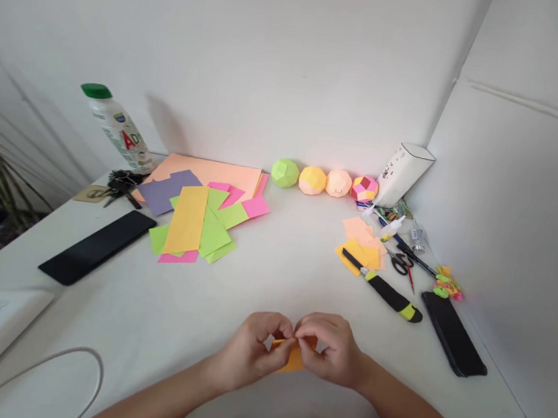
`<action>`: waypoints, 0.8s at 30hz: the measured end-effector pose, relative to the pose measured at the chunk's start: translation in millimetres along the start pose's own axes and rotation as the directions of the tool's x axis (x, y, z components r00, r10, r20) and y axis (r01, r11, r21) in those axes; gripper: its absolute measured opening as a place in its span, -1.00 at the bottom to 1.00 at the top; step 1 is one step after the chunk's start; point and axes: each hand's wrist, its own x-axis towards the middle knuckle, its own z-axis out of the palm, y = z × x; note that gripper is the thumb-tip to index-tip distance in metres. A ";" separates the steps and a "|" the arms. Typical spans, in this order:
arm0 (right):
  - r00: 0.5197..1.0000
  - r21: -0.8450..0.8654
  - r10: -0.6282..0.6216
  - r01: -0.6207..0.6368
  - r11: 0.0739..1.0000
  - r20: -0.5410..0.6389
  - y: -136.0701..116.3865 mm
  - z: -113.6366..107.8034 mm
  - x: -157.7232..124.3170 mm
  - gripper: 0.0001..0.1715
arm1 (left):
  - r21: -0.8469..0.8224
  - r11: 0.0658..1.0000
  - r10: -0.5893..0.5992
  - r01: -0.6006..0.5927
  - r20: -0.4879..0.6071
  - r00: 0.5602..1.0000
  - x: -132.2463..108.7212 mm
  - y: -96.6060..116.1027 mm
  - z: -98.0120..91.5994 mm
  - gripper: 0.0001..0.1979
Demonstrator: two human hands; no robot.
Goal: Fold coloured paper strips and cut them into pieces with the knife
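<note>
A small orange piece of paper (294, 360) is pinched between both hands near the table's front edge. My left hand (258, 352) closes thumb and fingertips on its upper edge. My right hand (331, 347) grips the same edge right beside it, the fingertips of both hands almost meeting. Part of the paper is hidden behind the fingers, so its full shape and any folds cannot be made out. Beyond the right hand lies a craft knife (392, 295) with a black and lime handle, its tip resting over orange paper pieces (371, 255).
Coloured sheets (185, 219) lie at the back left, near a black flat slab (98, 246) and a bottle (118, 129). Several paper balls (312, 180) line the wall. Scissors (400, 261), a glue bottle (393, 227) and a phone (452, 334) are on the right.
</note>
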 end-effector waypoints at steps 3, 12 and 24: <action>0.999 -0.006 0.044 -0.044 0.999 0.005 4.6 -9.6 -0.2 -0.87 | -0.025 0.998 -0.057 0.057 -0.004 0.998 0.7 2.5 -5.6 -0.86; 0.962 0.103 0.247 -0.236 0.966 -0.115 5.9 -26.1 -0.6 -0.86 | -0.143 0.962 -0.240 0.232 -0.040 0.970 5.7 2.5 -10.7 -0.87; 0.933 0.186 0.361 -0.357 0.916 0.012 0.9 0.0 -2.4 -0.89 | -0.037 0.981 -0.190 0.189 -0.018 0.982 5.0 2.7 -7.9 -0.92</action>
